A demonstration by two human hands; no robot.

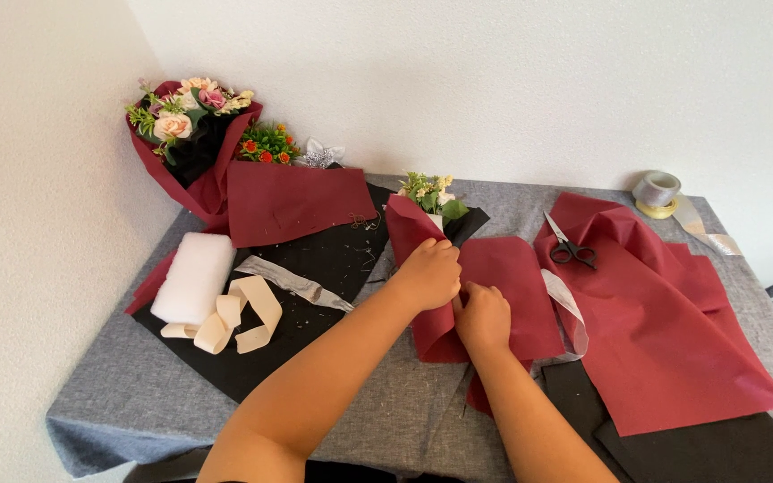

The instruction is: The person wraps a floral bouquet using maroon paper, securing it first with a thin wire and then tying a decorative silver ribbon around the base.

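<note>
A small bouquet (431, 192) of pale flowers and green leaves lies on the table, wrapped in dark red paper (516, 277) over a black sheet. My left hand (428, 273) is closed on a fold of the red paper at the bouquet's left side. Just to its right and nearer me, my right hand (483, 317) pinches the same red paper against the stems. A silver ribbon strip (568, 309) curls out from under the wrap at its right edge.
Black scissors (571, 249) lie on a large loose red sheet (673, 331) at right. A silver ribbon roll (656, 192) stands far right. A finished red-wrapped bouquet (194, 134) leans in the back-left corner. White foam (195, 275) and cream ribbon (243, 313) lie on black paper (315, 268).
</note>
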